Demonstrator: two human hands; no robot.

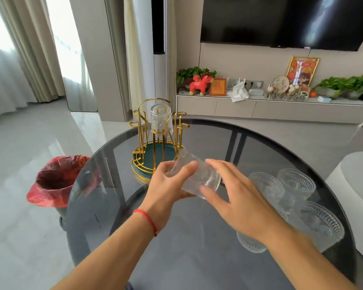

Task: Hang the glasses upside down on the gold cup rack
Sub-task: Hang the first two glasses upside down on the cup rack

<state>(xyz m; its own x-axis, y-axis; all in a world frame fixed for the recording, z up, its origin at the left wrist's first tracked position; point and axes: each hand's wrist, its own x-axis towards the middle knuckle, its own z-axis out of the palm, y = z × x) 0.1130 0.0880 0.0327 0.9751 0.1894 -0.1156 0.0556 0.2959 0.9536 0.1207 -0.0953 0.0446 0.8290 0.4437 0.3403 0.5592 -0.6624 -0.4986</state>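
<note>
Head view is showing a ribbed glass (197,176) being held tilted in the air above the dark round table (176,248), just in front of the gold cup rack (155,143). The left hand (168,185) is gripping it, fingers curled round its body, while the right hand (237,193) is touching its rim end with fingers spread loosely, seemingly steadying rather than clasping. One glass (161,120) is already hanging inverted on the rack; more upright glasses (295,185) are waiting at the right. The turning-over step appears to be in hand; next, the mouth needs lowering over a free prong.
</note>
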